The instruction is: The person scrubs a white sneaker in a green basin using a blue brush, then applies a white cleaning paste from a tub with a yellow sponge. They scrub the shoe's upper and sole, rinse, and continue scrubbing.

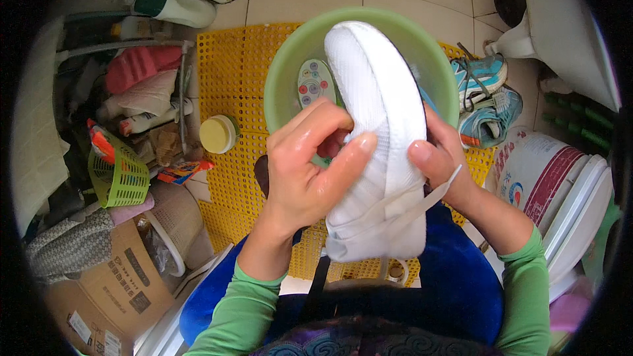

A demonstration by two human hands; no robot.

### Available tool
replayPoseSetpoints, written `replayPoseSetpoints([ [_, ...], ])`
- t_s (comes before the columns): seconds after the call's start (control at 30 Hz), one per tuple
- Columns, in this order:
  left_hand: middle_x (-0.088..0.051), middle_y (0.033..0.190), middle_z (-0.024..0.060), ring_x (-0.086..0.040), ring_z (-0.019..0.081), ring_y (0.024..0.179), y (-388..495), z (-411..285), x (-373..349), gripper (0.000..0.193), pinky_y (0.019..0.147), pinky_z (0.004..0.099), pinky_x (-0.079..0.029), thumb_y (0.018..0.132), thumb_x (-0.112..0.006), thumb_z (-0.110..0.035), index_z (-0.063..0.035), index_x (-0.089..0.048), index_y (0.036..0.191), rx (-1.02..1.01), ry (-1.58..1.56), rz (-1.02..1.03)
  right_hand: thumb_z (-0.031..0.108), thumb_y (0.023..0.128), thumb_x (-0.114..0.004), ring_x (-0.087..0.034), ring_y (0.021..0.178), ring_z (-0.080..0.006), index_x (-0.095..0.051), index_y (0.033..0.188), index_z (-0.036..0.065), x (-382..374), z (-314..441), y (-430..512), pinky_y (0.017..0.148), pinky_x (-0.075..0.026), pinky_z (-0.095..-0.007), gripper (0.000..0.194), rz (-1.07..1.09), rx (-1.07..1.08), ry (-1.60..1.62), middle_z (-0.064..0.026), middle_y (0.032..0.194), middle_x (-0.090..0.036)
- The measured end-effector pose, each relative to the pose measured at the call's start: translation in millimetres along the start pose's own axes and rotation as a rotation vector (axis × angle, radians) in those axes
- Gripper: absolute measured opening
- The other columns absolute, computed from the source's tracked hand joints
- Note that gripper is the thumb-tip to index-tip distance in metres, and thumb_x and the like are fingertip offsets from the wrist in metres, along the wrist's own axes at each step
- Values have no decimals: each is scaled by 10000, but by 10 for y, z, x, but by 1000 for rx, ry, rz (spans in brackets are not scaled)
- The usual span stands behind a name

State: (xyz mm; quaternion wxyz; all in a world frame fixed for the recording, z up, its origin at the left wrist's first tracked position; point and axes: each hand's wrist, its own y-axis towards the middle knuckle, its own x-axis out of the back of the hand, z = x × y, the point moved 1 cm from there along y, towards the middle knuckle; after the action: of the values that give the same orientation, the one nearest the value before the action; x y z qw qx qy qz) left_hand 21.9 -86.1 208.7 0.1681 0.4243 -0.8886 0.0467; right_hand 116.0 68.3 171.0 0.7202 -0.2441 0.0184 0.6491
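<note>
Both hands hold a white fabric shoe point(376, 109) with its toe pointing away from me, over the near side of a green plastic basin point(279, 79). My left hand point(301, 173) looks wet and grips the shoe's left side. Its thumb presses on the fabric, and its curled fingertips are partly hidden. On the right edge, my right hand point(447, 158) holds the shoe between thumb and fingers. Pale laces point(395, 217) hang loosely across the near end. Inside the basin lies an oval object with printed circles point(315, 84), partly covered by the shoe.
A yellow perforated mat point(222, 69) lies under the basin. A small round tub point(217, 134) stands left of it. Blue sneakers point(487, 99) lie to the right, near a large white bucket point(539, 178). Leftward are a green basket point(118, 173) and a cardboard box point(118, 287).
</note>
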Motion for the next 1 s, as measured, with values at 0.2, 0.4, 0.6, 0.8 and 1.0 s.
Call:
replayPoseSetpoints([
  [0.2, -537, 965, 53, -499, 131, 857, -107, 90, -13, 311, 747, 257, -408, 713, -673, -77, -30, -565, 1001, 174, -264, -206, 347, 728, -644, -280, 1313, -240, -226, 1386, -63, 72, -98, 63, 1073, -195, -331, 881, 23, 88, 84, -186, 1404, -295],
  [0.4, -425, 1292, 120, -425, 224, 1190, 3, 260, -102, 798, 980, 340, -351, 705, -702, -141, 1, -276, 1365, 379, -380, -148, 446, 677, -615, -486, 1130, -233, -365, 1298, -78, 108, -175, 1, 983, -344, -323, 851, 42, -107, 284, -165, 1235, -492],
  [0.6, -422, 1281, 124, -436, 205, 1169, 41, 170, -349, 807, 986, 327, -350, 718, -725, -176, 44, -274, 1350, 281, -585, -142, 446, 725, -550, -565, 1021, -257, -467, 1213, -56, 142, -301, -28, 927, -422, -363, 705, 4, -212, 602, -184, 1138, -565],
  [0.8, -421, 1226, 200, -453, 270, 1134, -5, 82, -357, 838, 948, 343, -377, 710, -733, -180, 80, -248, 1342, 270, -275, -229, 463, 744, -496, -539, 1068, -285, -442, 1253, -32, 179, -331, -48, 966, -400, -388, 712, 72, -281, 792, -192, 1203, -531],
  [1.0, -431, 1162, 208, -484, 291, 1068, -30, -4, -349, 862, 902, 354, -403, 696, -742, -177, 88, -235, 1341, 226, -197, -246, 472, 743, -492, -528, 1091, -301, -422, 1275, -30, 168, -305, -32, 984, -386, -400, 734, 124, -277, 808, -201, 1222, -519],
])
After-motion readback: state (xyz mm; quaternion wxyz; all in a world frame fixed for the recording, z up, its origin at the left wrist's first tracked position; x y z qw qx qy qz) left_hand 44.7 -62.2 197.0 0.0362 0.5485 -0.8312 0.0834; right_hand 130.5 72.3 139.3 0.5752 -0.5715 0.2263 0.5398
